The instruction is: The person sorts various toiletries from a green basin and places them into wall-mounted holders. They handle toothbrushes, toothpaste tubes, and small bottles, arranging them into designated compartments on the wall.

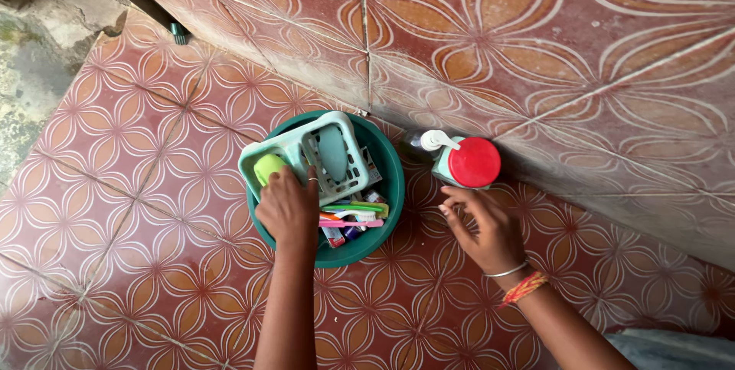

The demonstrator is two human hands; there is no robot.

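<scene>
A round green tub [389, 186] stands on the tiled floor by the wall. Across its rim lies a pale green slotted soap tray [302, 148] with a grey-green soap bar and a yellow-green soap. My left hand [289, 208] rests on the tray's near edge, fingers curled on it beside the yellow-green soap [266, 166]. Toothbrushes [352, 215] and small tubes lie inside the tub. My right hand [484, 224] hovers with fingers apart just below a jar with a red lid [475, 162], holding nothing. A pump bottle [429, 143] stands next to that jar.
The floor and wall are red-brown tiles with flower patterns; the wall rises just behind the tub and jar. A dark handle [145, 4] leans at the upper left, near bare grey concrete [31, 48]. A pale cloth [674, 348] shows at the lower right.
</scene>
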